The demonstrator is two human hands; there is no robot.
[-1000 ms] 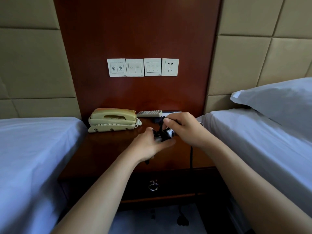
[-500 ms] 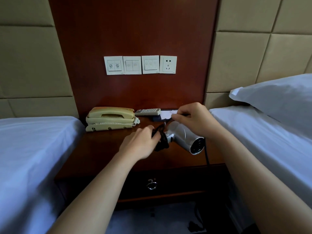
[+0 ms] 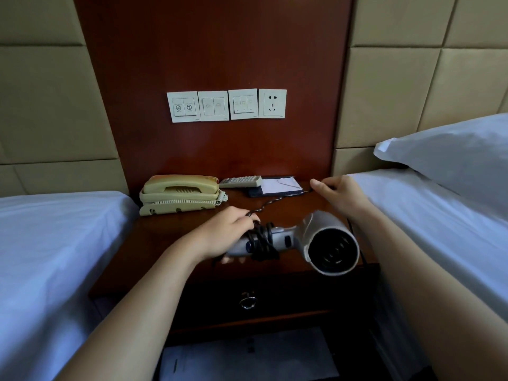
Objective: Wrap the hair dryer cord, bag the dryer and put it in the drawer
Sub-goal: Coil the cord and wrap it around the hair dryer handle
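Observation:
A silver hair dryer (image 3: 324, 240) hovers over the front of the wooden nightstand (image 3: 170, 243), its round end facing me. My left hand (image 3: 228, 235) grips its handle, where several loops of black cord (image 3: 261, 240) are wound. From there the cord runs up and right to my right hand (image 3: 341, 196), which pinches it taut above the back right of the nightstand. Below the top is a closed drawer (image 3: 288, 301) with a ring pull. I see no bag.
A beige telephone (image 3: 178, 193), a remote control (image 3: 240, 181) and a dark folder with a notepad (image 3: 275, 186) sit at the back of the nightstand. White beds flank it left (image 3: 55, 257) and right (image 3: 439, 215). Switches and a socket (image 3: 272, 103) are on the wall.
My right hand has moved right and back, drawing the cord out taut. The dryer has swung so its round end faces me, and more cord loops sit on the handle.

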